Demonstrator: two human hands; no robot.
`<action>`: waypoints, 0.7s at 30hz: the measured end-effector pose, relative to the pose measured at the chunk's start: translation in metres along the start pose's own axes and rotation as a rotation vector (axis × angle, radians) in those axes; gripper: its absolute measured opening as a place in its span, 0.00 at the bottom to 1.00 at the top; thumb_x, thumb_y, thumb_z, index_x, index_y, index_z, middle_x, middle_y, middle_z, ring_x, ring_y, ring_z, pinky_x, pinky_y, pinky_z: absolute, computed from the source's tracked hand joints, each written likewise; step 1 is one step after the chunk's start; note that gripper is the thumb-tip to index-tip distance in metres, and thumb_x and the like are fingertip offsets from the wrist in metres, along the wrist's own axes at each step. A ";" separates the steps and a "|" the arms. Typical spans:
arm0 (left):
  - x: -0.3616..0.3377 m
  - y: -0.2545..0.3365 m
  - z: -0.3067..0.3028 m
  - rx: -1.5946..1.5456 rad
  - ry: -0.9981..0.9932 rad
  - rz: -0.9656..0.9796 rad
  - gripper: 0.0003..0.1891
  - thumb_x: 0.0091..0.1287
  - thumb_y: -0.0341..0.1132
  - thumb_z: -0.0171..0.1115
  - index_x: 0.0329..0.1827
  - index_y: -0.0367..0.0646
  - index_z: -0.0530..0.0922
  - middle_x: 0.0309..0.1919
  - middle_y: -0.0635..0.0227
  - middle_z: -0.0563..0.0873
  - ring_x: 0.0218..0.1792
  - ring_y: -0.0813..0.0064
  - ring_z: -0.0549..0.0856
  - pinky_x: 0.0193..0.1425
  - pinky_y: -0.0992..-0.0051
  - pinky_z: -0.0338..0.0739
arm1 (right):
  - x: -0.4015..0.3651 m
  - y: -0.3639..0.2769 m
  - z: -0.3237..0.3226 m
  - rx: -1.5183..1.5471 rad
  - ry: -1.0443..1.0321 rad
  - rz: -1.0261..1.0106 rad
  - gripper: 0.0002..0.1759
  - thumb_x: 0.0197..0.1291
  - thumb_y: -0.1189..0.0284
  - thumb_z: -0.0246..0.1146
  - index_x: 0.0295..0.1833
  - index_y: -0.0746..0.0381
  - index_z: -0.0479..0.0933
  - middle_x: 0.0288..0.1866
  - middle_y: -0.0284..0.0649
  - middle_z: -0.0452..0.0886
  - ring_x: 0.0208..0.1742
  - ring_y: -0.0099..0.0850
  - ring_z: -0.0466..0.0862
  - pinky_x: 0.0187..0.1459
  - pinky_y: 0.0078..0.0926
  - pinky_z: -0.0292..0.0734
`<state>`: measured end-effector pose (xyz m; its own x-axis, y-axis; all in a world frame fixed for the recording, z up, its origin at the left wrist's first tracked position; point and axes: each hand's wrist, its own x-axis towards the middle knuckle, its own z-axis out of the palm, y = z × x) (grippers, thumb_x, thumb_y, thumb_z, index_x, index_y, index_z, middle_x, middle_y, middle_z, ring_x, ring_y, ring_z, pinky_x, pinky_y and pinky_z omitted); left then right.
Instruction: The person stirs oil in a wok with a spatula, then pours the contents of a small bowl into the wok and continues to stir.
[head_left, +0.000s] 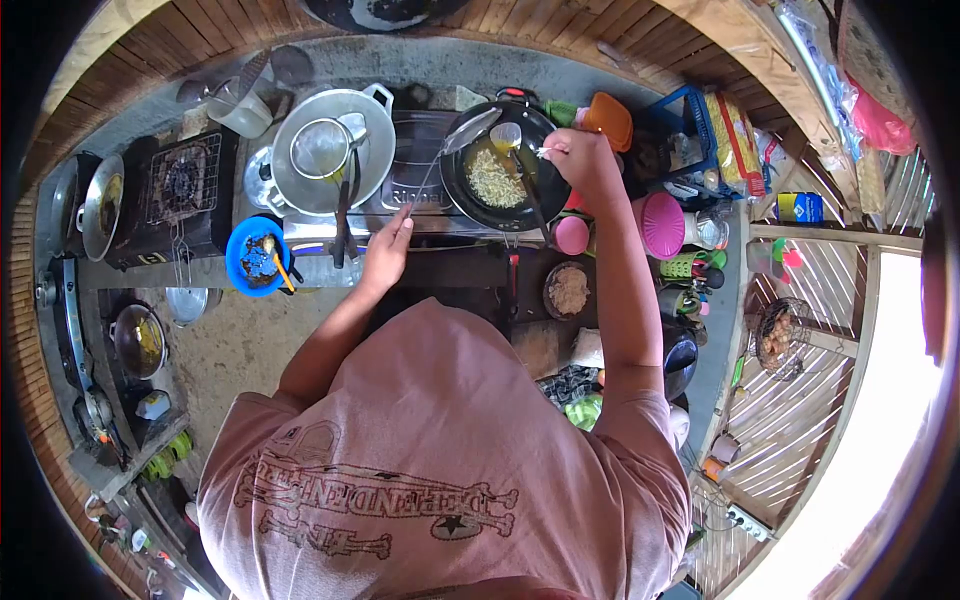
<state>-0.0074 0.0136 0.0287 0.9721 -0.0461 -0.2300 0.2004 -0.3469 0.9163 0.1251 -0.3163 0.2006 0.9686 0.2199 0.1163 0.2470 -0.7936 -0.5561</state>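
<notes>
My left hand [388, 252] is closed round the long thin handle of a mesh skimmer [472, 130], whose head is raised over the left rim of a black wok [455, 182]. Pale chopped pieces [495, 182] lie in yellowish oil in that wok. A ladle [528, 185] rests in it, its dark handle leaning over the near rim. Above the wok's right side my right hand [578, 158] pinches a small whitish bit, too small to name. The wok stands on a gas stove [418, 200].
Left of the stove, a big aluminium pot [285, 180] carries a round strainer [320, 148]. A blue bowl [238, 285] with dark contents and a spoon stands at the counter edge. Pink containers [660, 225], an orange box [609, 120] and a blue crate [690, 100] crowd the right.
</notes>
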 end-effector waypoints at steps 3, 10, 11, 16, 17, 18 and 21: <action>-0.001 0.007 -0.002 0.022 0.002 -0.005 0.29 0.85 0.52 0.47 0.77 0.41 0.73 0.58 0.40 0.86 0.62 0.44 0.86 0.66 0.62 0.76 | 0.002 0.003 0.002 -0.006 0.001 -0.025 0.06 0.59 0.73 0.70 0.41 0.62 0.87 0.35 0.50 0.89 0.40 0.45 0.92 0.45 0.37 0.85; -0.003 0.012 -0.004 0.006 -0.009 -0.034 0.28 0.85 0.52 0.47 0.76 0.41 0.73 0.42 0.43 0.88 0.46 0.47 0.89 0.57 0.61 0.79 | 0.029 0.010 0.012 -0.028 0.034 -0.078 0.05 0.60 0.74 0.68 0.39 0.63 0.87 0.35 0.51 0.89 0.39 0.47 0.91 0.44 0.38 0.85; -0.003 0.010 -0.004 0.000 0.017 0.008 0.28 0.85 0.52 0.47 0.76 0.41 0.73 0.38 0.44 0.88 0.42 0.48 0.89 0.54 0.61 0.79 | 0.033 0.011 0.013 -0.043 0.058 -0.104 0.05 0.60 0.74 0.68 0.39 0.63 0.87 0.36 0.50 0.89 0.39 0.48 0.91 0.44 0.39 0.85; -0.005 0.024 -0.011 0.023 -0.061 -0.152 0.28 0.85 0.51 0.47 0.76 0.40 0.73 0.41 0.43 0.88 0.44 0.49 0.89 0.56 0.61 0.79 | 0.050 -0.004 0.008 -0.087 0.060 -0.067 0.05 0.61 0.74 0.67 0.39 0.63 0.87 0.36 0.50 0.89 0.39 0.47 0.91 0.44 0.39 0.85; -0.005 0.024 -0.011 0.026 -0.063 -0.162 0.28 0.85 0.51 0.47 0.76 0.40 0.73 0.43 0.42 0.89 0.46 0.50 0.89 0.58 0.62 0.78 | 0.052 -0.007 0.007 -0.102 0.068 -0.065 0.05 0.61 0.74 0.67 0.39 0.62 0.87 0.35 0.50 0.89 0.39 0.47 0.91 0.44 0.40 0.85; -0.006 0.020 -0.009 0.026 -0.063 -0.164 0.28 0.85 0.51 0.47 0.76 0.40 0.73 0.43 0.42 0.89 0.46 0.50 0.89 0.58 0.62 0.78 | 0.054 -0.008 0.008 -0.101 0.067 -0.065 0.05 0.61 0.74 0.67 0.39 0.62 0.87 0.35 0.50 0.89 0.39 0.47 0.91 0.44 0.40 0.85; -0.005 0.010 -0.003 -0.028 0.026 0.002 0.28 0.85 0.51 0.48 0.76 0.40 0.73 0.44 0.42 0.89 0.47 0.51 0.89 0.59 0.63 0.78 | 0.056 -0.010 0.007 -0.108 0.083 -0.081 0.05 0.62 0.74 0.67 0.40 0.63 0.87 0.36 0.50 0.89 0.40 0.47 0.91 0.45 0.39 0.85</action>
<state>-0.0099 0.0135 0.0405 0.9753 -0.0226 -0.2198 0.2012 -0.3202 0.9257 0.1771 -0.2920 0.2066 0.9433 0.2418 0.2273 0.3220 -0.8327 -0.4506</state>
